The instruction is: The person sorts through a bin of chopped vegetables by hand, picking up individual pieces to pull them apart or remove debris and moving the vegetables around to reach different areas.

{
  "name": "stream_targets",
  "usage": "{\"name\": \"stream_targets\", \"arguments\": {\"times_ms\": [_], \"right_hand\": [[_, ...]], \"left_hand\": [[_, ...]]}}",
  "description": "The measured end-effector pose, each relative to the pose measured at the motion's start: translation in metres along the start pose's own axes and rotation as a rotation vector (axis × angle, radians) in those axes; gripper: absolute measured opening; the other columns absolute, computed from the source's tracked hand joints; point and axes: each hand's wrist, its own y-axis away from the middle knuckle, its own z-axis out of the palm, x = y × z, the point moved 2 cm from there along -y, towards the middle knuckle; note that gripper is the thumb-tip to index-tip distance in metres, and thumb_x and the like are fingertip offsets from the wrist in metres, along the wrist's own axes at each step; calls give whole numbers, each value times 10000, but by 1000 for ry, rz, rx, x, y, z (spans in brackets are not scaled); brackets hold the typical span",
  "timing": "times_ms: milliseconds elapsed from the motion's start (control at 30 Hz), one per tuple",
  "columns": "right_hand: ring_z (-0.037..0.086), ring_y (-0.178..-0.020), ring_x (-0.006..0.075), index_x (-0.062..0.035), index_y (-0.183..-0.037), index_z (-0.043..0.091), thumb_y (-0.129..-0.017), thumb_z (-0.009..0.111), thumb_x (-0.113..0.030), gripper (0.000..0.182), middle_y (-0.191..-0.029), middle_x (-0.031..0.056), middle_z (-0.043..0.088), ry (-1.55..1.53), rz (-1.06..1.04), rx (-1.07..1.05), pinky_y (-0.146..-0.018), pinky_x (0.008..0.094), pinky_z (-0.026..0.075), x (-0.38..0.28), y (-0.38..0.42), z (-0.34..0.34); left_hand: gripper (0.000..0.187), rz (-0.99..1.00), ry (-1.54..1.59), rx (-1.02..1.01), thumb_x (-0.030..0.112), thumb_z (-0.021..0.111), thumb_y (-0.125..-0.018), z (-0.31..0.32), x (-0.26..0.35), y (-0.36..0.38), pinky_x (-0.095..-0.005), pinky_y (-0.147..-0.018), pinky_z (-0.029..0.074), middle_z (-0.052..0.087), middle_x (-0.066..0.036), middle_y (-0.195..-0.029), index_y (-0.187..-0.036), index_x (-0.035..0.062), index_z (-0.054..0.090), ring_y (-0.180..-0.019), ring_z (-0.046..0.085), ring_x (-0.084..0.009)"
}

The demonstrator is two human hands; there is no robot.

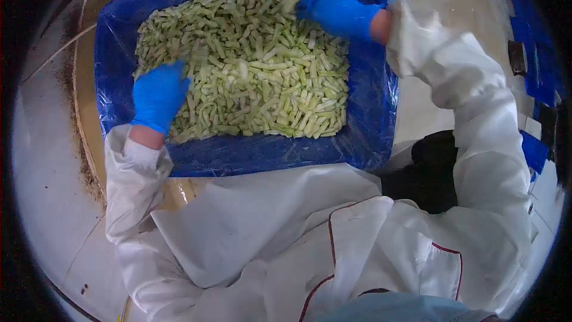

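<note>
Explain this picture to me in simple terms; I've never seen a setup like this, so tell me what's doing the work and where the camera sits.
There is no machine handling anything here: a person works with their own two hands, in blue gloves and white sleeves. The single picture comes from a camera worn on their head, looking forward and down. Below is a blue container, its walls covered in shiny plastic film, holding a heap of cut green pieces. The left hand is at the heap's left edge, and the right hand is at its far right corner. Whether either hand grips any pieces, I can't tell.
</note>
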Motion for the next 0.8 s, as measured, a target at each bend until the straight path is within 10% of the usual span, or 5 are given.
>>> {"name": "stream_targets", "arguments": {"times_ms": [133,333,533,733,800], "right_hand": [[603,-823,335,-25,-961,608,-684,621,-135,298,-934,151,602,30,-50,-233,-713,425,493,-4,-9,0],[587,-799,381,-10,-1003,570,-753,592,-189,309,-883,187,608,-211,226,-464,-684,442,485,-20,20,-19],[610,-825,256,3,-996,558,-790,578,-246,323,-835,130,634,-716,372,-499,-709,370,471,-66,5,-50],[521,-783,117,-7,-994,584,-878,556,-211,235,-863,35,578,-2144,699,-657,-726,261,441,-131,-2,-71],[519,-799,104,-7,-990,586,-902,548,-229,242,-853,39,583,-1806,448,-584,-737,266,444,-145,-4,-74]], "left_hand": [[84,218,117,294,154,584,-761,-26,49,-6,-401,-594,473,590,-92,-711,-813,107,629,-653,595,-267],[108,419,357,450,111,546,-772,0,96,-9,-386,-662,470,588,-101,-791,-839,62,615,-762,582,-275],[182,404,622,753,144,558,-783,-15,120,-17,-383,-701,466,584,-103,-839,-934,48,594,-820,574,-276],[155,368,536,23,121,549,-780,-25,127,15,-410,-618,461,567,-139,-748,-900,26,570,-727,592,-308],[92,359,661,19,110,553,-768,-21,127,31,-455,-571,431,552,-151,-726,-837,50,548,-675,564,-353]]}}
